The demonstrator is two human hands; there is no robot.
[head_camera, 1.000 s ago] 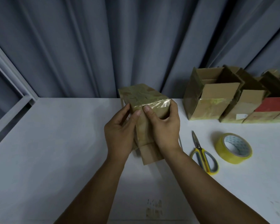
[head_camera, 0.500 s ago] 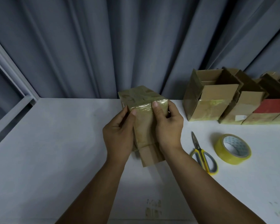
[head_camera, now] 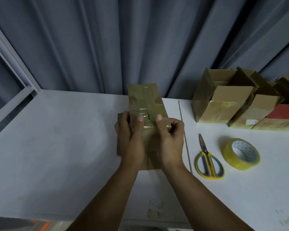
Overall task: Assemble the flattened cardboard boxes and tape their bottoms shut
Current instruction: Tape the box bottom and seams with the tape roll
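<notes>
Cardboard box (head_camera: 144, 100), brown and wrapped in glossy clear tape, is in both hands over the middle of the white table (head_camera: 57, 144), its taped bottom face turned up toward me. I cannot tell whether its near end rests on the table. My left hand (head_camera: 130, 142) grips the left side with the thumb pressed on the tape. My right hand (head_camera: 171, 139) grasps the right edge, fingers curled round the corner and thumb on the same strip. I judge this box nearly finished: the flaps are closed and tape crosses the seam, so only smoothing remains before it joins the row of assembled brown boxes (head_camera: 223, 104) at the far right. No flat boxes show. Yellow-handled scissors (head_camera: 208, 162) and a yellowish tape roll (head_camera: 240, 154) lie to the right, apart from the hands. Against half a second ago, the box has tipped so its taped face stretches toward the far edge, and both thumbs have moved onto that face. Scissors and roll are unmoved.
</notes>
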